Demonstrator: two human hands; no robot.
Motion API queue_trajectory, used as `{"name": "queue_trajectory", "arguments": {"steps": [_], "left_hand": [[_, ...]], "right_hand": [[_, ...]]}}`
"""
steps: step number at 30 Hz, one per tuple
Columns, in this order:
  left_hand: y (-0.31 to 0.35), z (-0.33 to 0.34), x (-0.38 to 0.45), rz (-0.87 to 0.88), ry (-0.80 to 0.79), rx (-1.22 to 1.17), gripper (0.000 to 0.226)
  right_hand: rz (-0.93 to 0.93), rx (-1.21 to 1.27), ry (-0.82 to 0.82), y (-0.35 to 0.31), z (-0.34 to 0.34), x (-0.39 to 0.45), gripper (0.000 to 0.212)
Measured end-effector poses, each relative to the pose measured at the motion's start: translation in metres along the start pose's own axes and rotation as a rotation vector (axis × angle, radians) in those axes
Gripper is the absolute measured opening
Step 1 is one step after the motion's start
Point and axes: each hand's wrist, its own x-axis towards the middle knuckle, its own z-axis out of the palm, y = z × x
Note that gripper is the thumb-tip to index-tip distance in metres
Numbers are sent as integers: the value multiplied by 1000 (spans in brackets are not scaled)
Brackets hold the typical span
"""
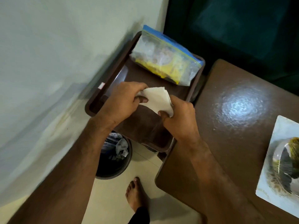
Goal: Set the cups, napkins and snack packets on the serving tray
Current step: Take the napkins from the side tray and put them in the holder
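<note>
A dark brown serving tray (103, 92) sits against the pale wall, left of the table. At its far end lies a clear zip bag with a blue top and yellow snack packets (166, 57) inside. A stack of white napkins (159, 99) is held just above the tray's middle. My left hand (124, 101) grips the stack's left end. The right end is pinched by my right hand (179, 120). No cups are in view.
A brown table (234, 126) fills the right side, with a white plate (278, 159) carrying a wrapped dish at its right edge. A dark waste bin (113, 156) with crumpled paper stands on the tiled floor below the tray. A bare foot (135, 193) shows near the bottom.
</note>
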Motion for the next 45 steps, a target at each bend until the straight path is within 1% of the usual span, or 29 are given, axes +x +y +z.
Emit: {"name": "queue_trajectory", "arguments": {"steps": [3, 6, 9, 14, 18, 20, 25, 28, 31, 33, 37, 41, 43, 45], "left_hand": [[37, 14, 4, 52, 35, -5, 24], [77, 35, 5, 91, 35, -34, 23], [121, 63, 8, 142, 15, -57, 23], [205, 121, 12, 226, -70, -69, 28], [278, 172, 13, 300, -137, -74, 31], [311, 196, 13, 339, -156, -61, 31], [393, 254, 15, 446, -235, -95, 28], [440, 289, 18, 466, -293, -129, 31], [486, 318, 23, 530, -340, -80, 27], [515, 335, 28, 569, -387, -48, 33], [570, 375, 40, 633, -453, 3, 41], [617, 417, 49, 701, -502, 39, 37], [634, 436, 53, 742, -501, 88, 38], [646, 452, 56, 817, -479, 137, 32]], "right_hand": [[10, 24, 61, 20, -33, -12, 35], [36, 79, 104, 42, -67, -32, 38], [84, 66, 132, 71, -103, -55, 44], [208, 19, 227, 127, -164, -105, 52], [278, -45, 306, 175, -219, -147, 42], [307, -38, 349, 200, -244, -168, 38], [390, 1, 471, 251, -299, -220, 50], [432, 14, 538, 283, -329, -247, 48], [457, 22, 615, 314, -356, -269, 43], [474, 3, 648, 332, -371, -282, 44], [536, -55, 782, 369, -395, -306, 32], [618, -68, 884, 402, -412, -324, 31], [674, -71, 925, 414, -415, -329, 26], [714, -93, 965, 421, -415, -333, 20]]}}
